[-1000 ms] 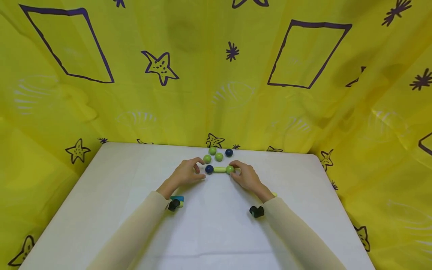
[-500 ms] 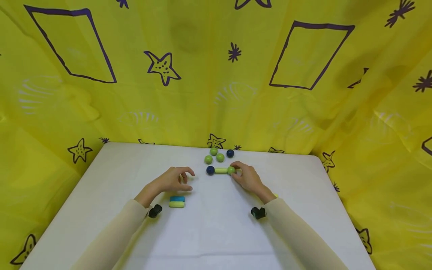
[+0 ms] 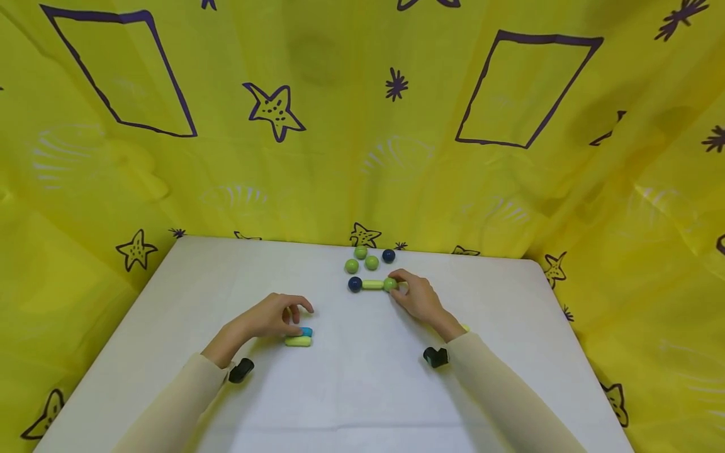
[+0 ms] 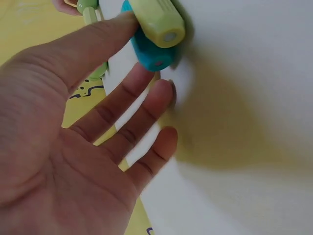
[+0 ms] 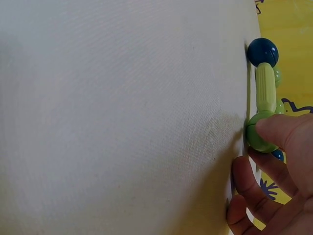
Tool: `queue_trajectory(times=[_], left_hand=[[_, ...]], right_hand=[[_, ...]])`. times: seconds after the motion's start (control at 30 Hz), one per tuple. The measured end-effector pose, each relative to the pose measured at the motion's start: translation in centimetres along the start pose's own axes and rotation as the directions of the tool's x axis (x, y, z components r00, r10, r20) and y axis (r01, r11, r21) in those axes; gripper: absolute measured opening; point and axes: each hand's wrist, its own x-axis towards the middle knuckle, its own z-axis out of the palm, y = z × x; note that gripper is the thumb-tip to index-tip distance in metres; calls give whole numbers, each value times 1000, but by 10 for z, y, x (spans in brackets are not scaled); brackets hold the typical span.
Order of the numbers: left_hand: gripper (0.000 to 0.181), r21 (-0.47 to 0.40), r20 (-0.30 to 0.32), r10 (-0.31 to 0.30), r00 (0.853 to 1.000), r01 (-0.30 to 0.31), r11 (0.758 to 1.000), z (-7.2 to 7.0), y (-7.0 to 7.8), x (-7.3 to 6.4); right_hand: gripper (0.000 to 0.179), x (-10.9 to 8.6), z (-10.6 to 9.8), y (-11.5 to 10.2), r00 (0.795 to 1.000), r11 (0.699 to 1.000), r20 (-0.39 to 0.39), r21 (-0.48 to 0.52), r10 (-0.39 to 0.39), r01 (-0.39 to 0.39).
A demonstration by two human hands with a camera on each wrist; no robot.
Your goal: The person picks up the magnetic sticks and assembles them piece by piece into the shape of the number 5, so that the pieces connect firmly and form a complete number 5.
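Resting in right hand's pinch: green ball

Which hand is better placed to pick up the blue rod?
Probably the left hand: it's at the blue rod, while the right hand pinches a green ball farther away.

Balls are green or navy, sticks pale yellow or blue, the starfish-print curtain yellow.
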Motion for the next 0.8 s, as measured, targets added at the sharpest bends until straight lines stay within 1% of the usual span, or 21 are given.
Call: queue_trajectory(times=[0.2, 0.37, 0.6, 0.8], left_hand=[[29, 13, -29, 45, 999, -44, 999, 3, -2, -2], [25, 27, -38, 40, 998, -39, 999, 2, -1, 0], [20, 52, -31, 38, 999, -36, 998, 4, 0, 6], [19, 43, -30, 22, 999, -21, 999, 6, 3, 9]], right_hand=[[36, 0, 0, 0, 1000, 1000, -4, -3, -1, 1], [36, 0, 0, 0, 1000, 1000, -1, -9, 0, 0], [36, 0, 1, 1, 1000, 1000, -6, -5, -5, 5], [35, 0, 1, 2, 1000, 1000, -6, -5, -12, 12]])
